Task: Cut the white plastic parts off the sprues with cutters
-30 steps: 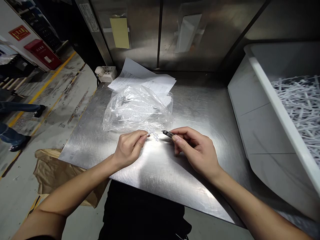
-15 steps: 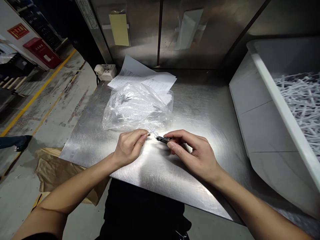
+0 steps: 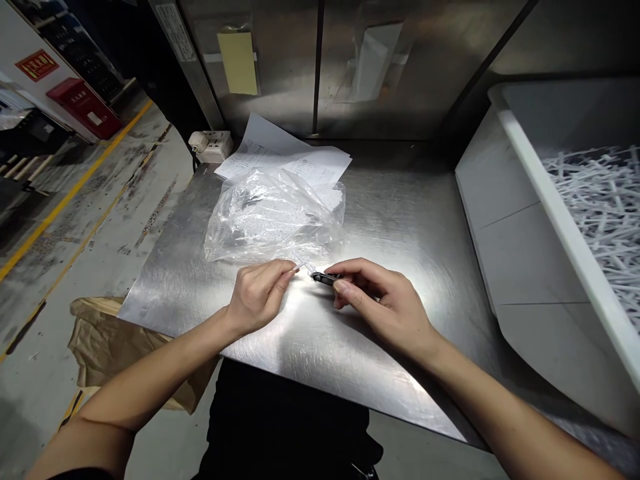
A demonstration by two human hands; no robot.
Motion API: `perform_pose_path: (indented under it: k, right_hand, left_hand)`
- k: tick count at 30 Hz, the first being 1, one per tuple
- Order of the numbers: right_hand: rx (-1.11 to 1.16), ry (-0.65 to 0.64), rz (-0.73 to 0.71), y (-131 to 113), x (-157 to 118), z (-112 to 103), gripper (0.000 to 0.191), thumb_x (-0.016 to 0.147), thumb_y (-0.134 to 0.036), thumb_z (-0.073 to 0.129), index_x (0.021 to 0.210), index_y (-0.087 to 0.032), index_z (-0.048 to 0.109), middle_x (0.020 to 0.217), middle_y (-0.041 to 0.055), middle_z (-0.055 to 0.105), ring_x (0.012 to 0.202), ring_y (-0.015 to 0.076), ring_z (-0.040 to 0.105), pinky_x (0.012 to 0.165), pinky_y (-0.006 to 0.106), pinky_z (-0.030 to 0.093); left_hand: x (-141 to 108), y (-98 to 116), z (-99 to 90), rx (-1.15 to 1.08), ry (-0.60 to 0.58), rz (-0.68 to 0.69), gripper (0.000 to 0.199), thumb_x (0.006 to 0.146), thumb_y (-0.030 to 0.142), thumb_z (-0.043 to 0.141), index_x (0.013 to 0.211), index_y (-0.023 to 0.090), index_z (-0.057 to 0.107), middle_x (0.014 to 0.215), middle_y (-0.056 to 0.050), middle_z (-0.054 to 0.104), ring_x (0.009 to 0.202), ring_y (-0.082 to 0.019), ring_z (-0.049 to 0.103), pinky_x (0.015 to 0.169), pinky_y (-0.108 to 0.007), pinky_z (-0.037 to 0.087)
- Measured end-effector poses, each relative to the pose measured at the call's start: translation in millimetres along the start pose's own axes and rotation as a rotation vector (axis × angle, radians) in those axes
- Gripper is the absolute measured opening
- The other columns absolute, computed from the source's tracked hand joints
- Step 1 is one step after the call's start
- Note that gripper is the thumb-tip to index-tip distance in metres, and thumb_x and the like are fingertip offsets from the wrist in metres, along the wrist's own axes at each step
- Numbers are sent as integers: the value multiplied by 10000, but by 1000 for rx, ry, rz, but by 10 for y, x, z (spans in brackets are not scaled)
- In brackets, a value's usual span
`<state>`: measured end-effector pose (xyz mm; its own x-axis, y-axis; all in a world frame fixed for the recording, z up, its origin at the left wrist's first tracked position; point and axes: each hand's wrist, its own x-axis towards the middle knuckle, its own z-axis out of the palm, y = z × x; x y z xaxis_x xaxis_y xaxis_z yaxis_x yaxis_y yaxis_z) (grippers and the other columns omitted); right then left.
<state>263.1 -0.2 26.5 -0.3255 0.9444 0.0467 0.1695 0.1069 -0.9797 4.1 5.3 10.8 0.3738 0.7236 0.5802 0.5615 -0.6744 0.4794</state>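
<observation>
My left hand [image 3: 261,293] pinches a thin, branched white plastic piece [image 3: 303,264] between thumb and fingers. Small black-and-metal nail clippers [image 3: 324,278] are gripped in my right hand [image 3: 385,300], their jaw end at the lower side of the white piece. Whether the jaws are closed on it is too small to tell. Just behind both hands, a clear plastic bag [image 3: 273,213] with many tiny white pieces lies on the steel table [image 3: 400,220].
To the right stands a large white bin [image 3: 530,153] holding many thin white plastic pieces [image 3: 600,213]. Printed papers [image 3: 280,143] and a power socket [image 3: 216,145] sit at the back left. Brown paper [image 3: 115,340] lies below the table's left edge.
Both hands stay almost in place, with the clippers still against the white piece. The foot at the left has gone out of view.
</observation>
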Motion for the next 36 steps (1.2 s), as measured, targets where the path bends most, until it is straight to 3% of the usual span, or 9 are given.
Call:
perform_pose_path:
  k: [3, 9, 19, 27, 36]
  right_hand:
    - [23, -35, 16, 18, 7, 3, 276, 1100, -464, 716, 1229, -234, 798, 925, 40, 828, 778, 220, 804, 739, 371, 654]
    - [-356, -15, -208, -18, 1, -43, 225, 1124, -377, 689, 1278, -258, 802, 1124, 82, 864, 950, 265, 814, 828, 413, 622]
    - [-344, -101, -259, -63, 20, -101, 199, 1141, -334, 667, 1239, -240, 813, 1117, 54, 876, 926, 236, 825, 782, 356, 606]
    - [-321, -132, -236, -59, 29, -102, 220, 1145, -361, 645, 1208, -246, 822, 1111, 53, 885, 924, 248, 835, 786, 368, 609]
    - [-153, -86, -34, -32, -12, 18, 254, 1119, -421, 672, 1117, -222, 830, 789, 13, 774, 661, 190, 710, 569, 302, 504]
  left_hand:
    - [1, 2, -1, 33, 13, 9, 143, 1119, 119, 579, 1081, 169, 708, 816, -16, 752, 634, -122, 660, 621, -249, 496]
    - [-11, -10, 12, 60, 27, 41, 152, 1107, 94, 581, 1069, 168, 708, 840, -32, 780, 674, -138, 700, 646, -258, 517]
    - [-24, -16, 23, 99, 21, 82, 134, 1104, 100, 601, 1074, 167, 714, 831, -31, 791, 678, -152, 734, 621, -268, 531]
    - [-25, -21, 27, 77, 0, 63, 154, 1121, 132, 584, 1076, 176, 724, 853, -40, 802, 700, -158, 747, 638, -279, 545]
    - [-19, -25, 26, 26, -22, -10, 182, 1133, 162, 563, 1081, 176, 737, 886, -47, 817, 716, -158, 757, 638, -270, 538]
